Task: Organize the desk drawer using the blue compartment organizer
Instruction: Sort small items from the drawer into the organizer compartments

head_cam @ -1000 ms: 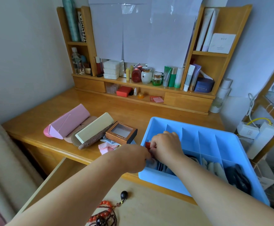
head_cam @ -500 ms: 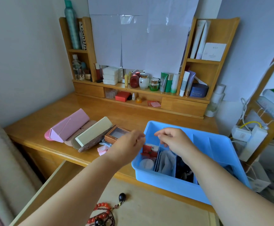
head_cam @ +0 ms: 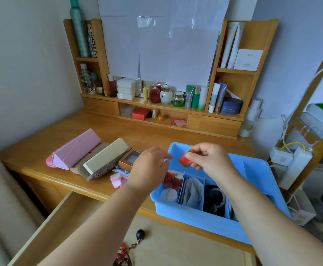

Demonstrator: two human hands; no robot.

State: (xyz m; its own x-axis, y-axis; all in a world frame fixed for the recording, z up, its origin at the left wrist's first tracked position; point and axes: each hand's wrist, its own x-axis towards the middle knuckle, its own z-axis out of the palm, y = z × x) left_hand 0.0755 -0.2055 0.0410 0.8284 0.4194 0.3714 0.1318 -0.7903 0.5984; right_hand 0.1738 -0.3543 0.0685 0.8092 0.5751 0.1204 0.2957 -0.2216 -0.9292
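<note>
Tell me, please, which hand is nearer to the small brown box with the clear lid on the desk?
Left. The left hand hovers just right of the brown box, nearly overlapping it; the right hand is farther right, above the blue organizer, pinching a red item.

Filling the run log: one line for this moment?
right hand: pinches red packet | left hand: open, empty | blue organizer: on desk

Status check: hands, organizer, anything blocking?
Right hand pinching small red packet above blue organizer. Left hand open, empty. No obstruction.
</note>
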